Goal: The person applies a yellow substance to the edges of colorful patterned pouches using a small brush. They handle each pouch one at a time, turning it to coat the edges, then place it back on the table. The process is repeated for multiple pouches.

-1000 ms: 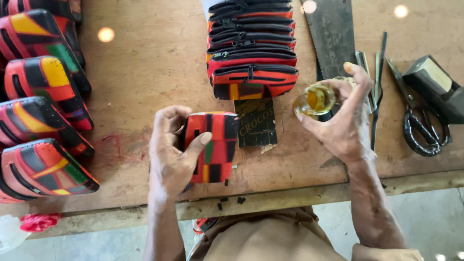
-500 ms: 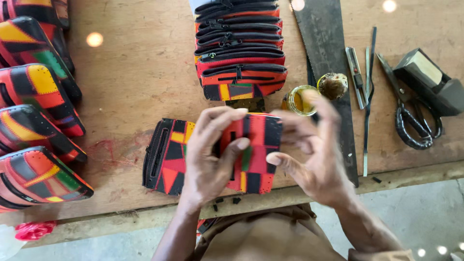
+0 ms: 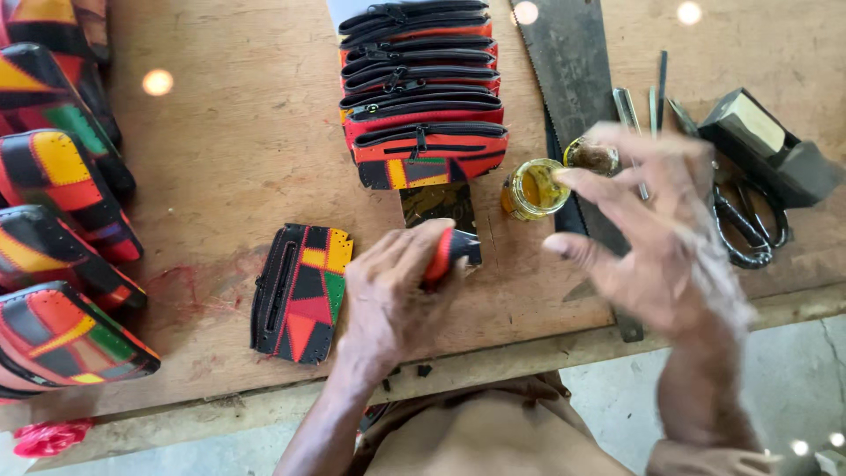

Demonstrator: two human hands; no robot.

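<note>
- At the far left edge of the frame, a column of patchwork leather bags point(image 3: 53, 256) in red, black, yellow and green runs from top to bottom, each one overlapping the next on the wooden workbench point(image 3: 220, 159).
- In the lower left corner, just below the bench edge, a scrap of red material point(image 3: 48, 438) shows.
- Left of centre, a flat patchwork leather panel point(image 3: 300, 293) lies on the bench, black-edged with red, yellow and green patches; its right side runs under the left hand.
- The left hand point(image 3: 392, 300) sits at centre, palm down, fingers curled and pressed together over a red and black folded part of the leather piece point(image 3: 451, 251), gripping it against the bench.
- Above it, in the upper centre, a stack of zipped pouches point(image 3: 423, 97) in black and red is fanned towards the top of the frame, with a dark rectangular leather offcut point(image 3: 438, 204) just under its lowest pouch.
- Right of the offcut, a small open jar of yellow glue point(image 3: 533, 189) stands on the bench, with its lid point(image 3: 592, 156) just beside it.
- A hand saw point(image 3: 564, 70) lies lengthwise from the top edge down past the jar.
- The right hand point(image 3: 656, 238) hovers right of centre, blurred, fingers spread and empty, fingertips near the jar.
- Further right lie thin metal tools point(image 3: 659, 84), black-handled scissors point(image 3: 747, 225) and a dark block-shaped tool point(image 3: 767, 145) in the upper right.
</note>
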